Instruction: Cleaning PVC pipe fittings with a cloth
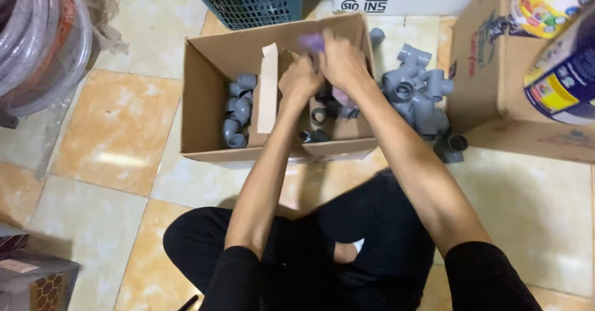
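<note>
Reaching into the cardboard box (211, 69): my left hand (300, 78) and right hand (341, 60) touching, fingers curled, grasp unclear; grey pipe fittings (322, 116) directly beneath, inside the box, left hand nearer; loose fittings pile (415, 91) outside its right wall.

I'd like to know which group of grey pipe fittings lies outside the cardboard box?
The pile of grey pipe fittings on the floor tiles right of the cardboard box; the others sit inside it.
</note>
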